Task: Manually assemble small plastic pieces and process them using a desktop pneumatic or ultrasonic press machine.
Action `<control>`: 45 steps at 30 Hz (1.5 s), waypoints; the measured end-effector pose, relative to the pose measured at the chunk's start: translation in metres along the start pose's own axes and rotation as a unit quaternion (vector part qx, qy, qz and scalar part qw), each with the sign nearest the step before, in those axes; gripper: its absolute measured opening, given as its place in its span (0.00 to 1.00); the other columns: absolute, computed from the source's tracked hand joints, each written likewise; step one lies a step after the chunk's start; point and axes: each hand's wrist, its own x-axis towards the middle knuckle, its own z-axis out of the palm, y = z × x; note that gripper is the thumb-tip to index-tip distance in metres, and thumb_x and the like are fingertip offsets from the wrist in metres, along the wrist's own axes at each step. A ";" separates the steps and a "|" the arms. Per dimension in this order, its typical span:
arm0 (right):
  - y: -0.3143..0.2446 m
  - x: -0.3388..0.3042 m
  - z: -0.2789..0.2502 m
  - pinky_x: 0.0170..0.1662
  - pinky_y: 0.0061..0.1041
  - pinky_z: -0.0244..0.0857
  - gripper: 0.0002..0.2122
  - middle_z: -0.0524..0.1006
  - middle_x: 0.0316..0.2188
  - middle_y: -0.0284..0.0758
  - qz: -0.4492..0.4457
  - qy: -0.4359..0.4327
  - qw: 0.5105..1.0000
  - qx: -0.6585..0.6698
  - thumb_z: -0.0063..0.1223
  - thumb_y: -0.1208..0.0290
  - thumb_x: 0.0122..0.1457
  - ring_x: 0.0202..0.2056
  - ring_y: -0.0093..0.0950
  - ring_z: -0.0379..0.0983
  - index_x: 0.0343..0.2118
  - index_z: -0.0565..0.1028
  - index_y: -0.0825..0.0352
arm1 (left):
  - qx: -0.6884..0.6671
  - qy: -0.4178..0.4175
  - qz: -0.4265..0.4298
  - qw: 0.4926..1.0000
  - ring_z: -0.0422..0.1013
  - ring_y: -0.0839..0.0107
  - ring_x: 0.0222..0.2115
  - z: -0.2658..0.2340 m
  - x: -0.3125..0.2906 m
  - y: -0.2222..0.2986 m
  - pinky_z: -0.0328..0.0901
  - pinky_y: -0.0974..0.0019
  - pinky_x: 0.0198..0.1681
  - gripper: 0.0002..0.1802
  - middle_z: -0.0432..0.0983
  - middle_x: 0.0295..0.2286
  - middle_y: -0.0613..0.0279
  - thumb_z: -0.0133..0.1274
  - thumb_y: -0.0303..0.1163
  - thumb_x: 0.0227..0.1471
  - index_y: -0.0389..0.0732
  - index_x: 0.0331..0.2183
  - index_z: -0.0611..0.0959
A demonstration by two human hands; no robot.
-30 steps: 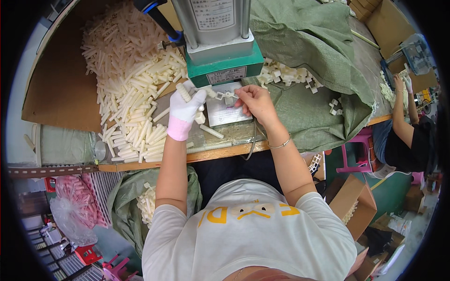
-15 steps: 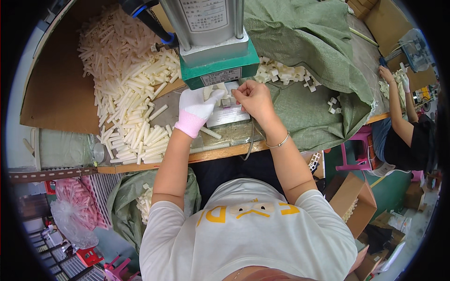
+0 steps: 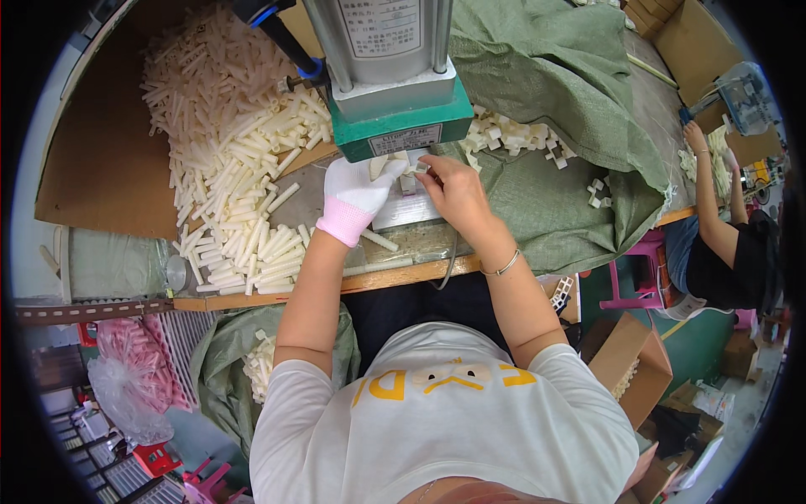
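In a white glove with a pink cuff, my left hand [image 3: 354,191] is closed around a white plastic piece [image 3: 379,166], mostly hidden by the glove. My bare right hand [image 3: 460,191] pinches a small white cube-shaped fitting [image 3: 421,168] between thumb and fingers. Both hands meet over a metal block [image 3: 410,212], just below the green head [image 3: 403,126] of a press. A small pale part [image 3: 409,185] sits on the block between the hands; its exact shape is too small to tell.
White plastic tubes [image 3: 243,193] are heaped to the left against a cardboard sheet [image 3: 101,151]. White cube fittings [image 3: 512,134] lie on a green woven sack [image 3: 554,210] to the right. The wooden table edge [image 3: 403,275] runs in front of me. A co-worker [image 3: 714,244] sits far right.
The view has shifted slightly, so the press appears farther right. My right fingers have moved a little, and the cube fitting in them now shows. My left hand stays at the block.
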 end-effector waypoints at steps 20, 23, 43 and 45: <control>0.074 0.016 -0.061 0.33 0.28 0.67 0.13 0.76 0.33 0.37 0.033 0.120 0.952 -0.281 0.61 0.70 0.50 0.30 0.35 0.75 0.40 0.79 0.60 | 0.108 0.049 0.008 0.993 0.72 0.50 0.33 0.017 -0.004 -0.002 0.67 0.56 0.36 0.17 0.77 0.29 0.51 0.53 0.45 0.50 0.40 0.29 0.82; 0.073 0.015 -0.069 0.35 0.35 0.68 0.13 0.75 0.31 0.38 0.123 0.080 0.964 -0.223 0.62 0.72 0.47 0.33 0.38 0.75 0.39 0.79 0.59 | 0.069 0.069 0.075 0.992 0.73 0.52 0.34 0.021 -0.005 -0.007 0.66 0.55 0.37 0.15 0.77 0.28 0.53 0.53 0.42 0.52 0.40 0.34 0.80; 0.011 -0.004 -0.023 0.28 0.14 0.68 0.11 0.76 0.34 0.30 0.177 -0.007 0.947 0.267 0.57 0.79 0.55 0.26 0.13 0.70 0.42 0.74 0.72 | 0.504 -0.183 -0.189 0.823 0.75 0.55 0.37 -0.096 0.004 -0.108 0.68 0.59 0.39 0.16 0.79 0.34 0.50 0.48 0.41 0.54 0.42 0.36 0.84; 0.007 -0.006 -0.013 0.27 0.12 0.67 0.12 0.76 0.33 0.30 0.188 0.002 0.947 0.261 0.57 0.79 0.55 0.25 0.12 0.69 0.42 0.74 0.72 | 0.538 -0.207 -0.189 0.795 0.75 0.54 0.37 -0.090 0.005 -0.116 0.68 0.60 0.40 0.16 0.79 0.34 0.49 0.48 0.42 0.54 0.43 0.35 0.84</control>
